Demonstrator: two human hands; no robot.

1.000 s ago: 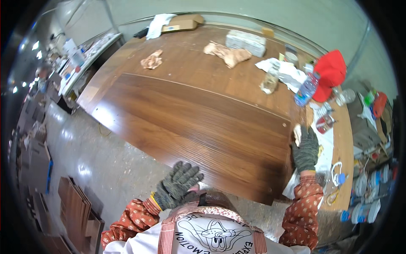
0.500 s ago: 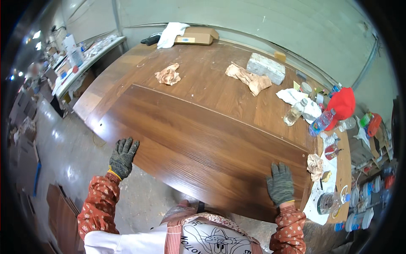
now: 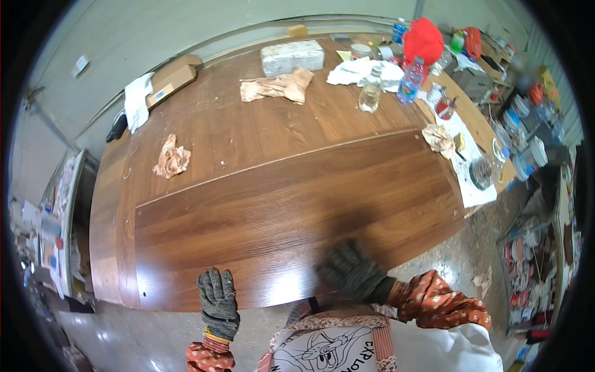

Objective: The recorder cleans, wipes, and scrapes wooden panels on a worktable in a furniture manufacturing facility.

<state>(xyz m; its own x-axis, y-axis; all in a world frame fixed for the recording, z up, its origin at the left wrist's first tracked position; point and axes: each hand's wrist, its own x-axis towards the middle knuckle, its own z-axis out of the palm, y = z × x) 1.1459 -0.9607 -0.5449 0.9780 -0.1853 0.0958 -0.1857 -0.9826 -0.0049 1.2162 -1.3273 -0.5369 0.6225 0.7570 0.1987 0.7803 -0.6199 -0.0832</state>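
A dark brown wood-grain panel (image 3: pixel 297 198) lies flat on a larger wooden table (image 3: pixel 217 133), along its near side. My left hand (image 3: pixel 218 304), in a grey-green knit glove with a yellow cuff edge, rests at the panel's near edge. Its fingers are stretched out and it holds nothing. Over the near middle of the panel is my right hand (image 3: pixel 353 270), gloved alike and blurred by motion. Its fingers look spread, with nothing seen in them; whether the palm touches the wood I cannot tell. A dark shadow falls on the panel beyond it.
Crumpled tan cloths (image 3: pixel 172 158) and a whitish block (image 3: pixel 292 57) lie on the table. At the right stand a clear bottle (image 3: pixel 370 92), a blue-labelled bottle (image 3: pixel 410 82) and a jar (image 3: pixel 481 173). A cardboard box (image 3: pixel 170 84) and white cloth (image 3: pixel 137 102) lie far left.
My view has turned to the right. My right hand has moved from the panel's right end leftward to its near middle. My left hand stays at the near edge.
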